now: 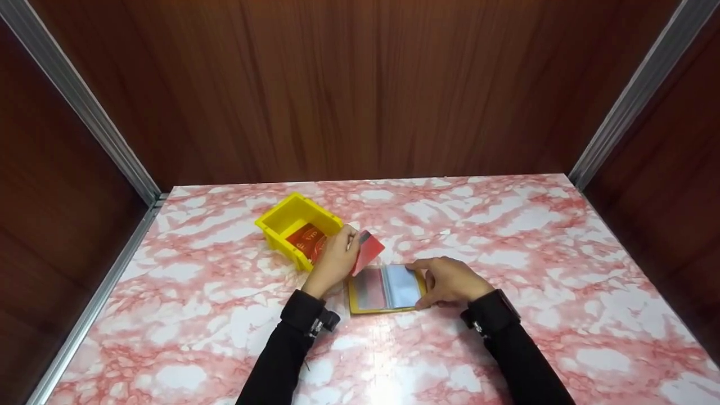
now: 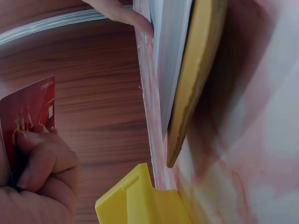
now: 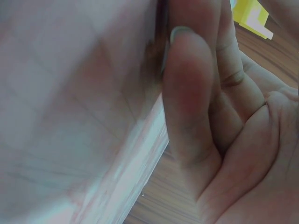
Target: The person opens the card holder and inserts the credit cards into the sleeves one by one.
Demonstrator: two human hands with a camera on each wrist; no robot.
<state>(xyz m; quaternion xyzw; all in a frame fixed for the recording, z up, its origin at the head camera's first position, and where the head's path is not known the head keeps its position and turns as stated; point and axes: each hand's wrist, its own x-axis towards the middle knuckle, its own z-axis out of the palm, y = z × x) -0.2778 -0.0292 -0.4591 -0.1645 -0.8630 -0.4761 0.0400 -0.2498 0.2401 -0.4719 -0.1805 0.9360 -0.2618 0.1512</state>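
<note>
Between thumb and fingers my left hand (image 1: 336, 255) pinches a red card (image 1: 369, 251) with a dark stripe, raised over the back left corner of an open card holder. In the left wrist view the red card (image 2: 29, 109) shows gold print and a small chip. The card holder (image 1: 388, 288) lies open on the table, with clear plastic sleeves and a yellow cover edge. My right hand (image 1: 448, 281) grips its right side, thumb at the near corner and fingers at the far one. The right wrist view shows that thumb (image 3: 189, 93) close up, against the holder's edge.
A yellow bin (image 1: 292, 216) stands behind and left of the holder, with red printed cards (image 1: 307, 241) inside. The table (image 1: 540, 315) has a red and white marbled top. Brown wood panels (image 1: 360, 90) rise at the back and both sides.
</note>
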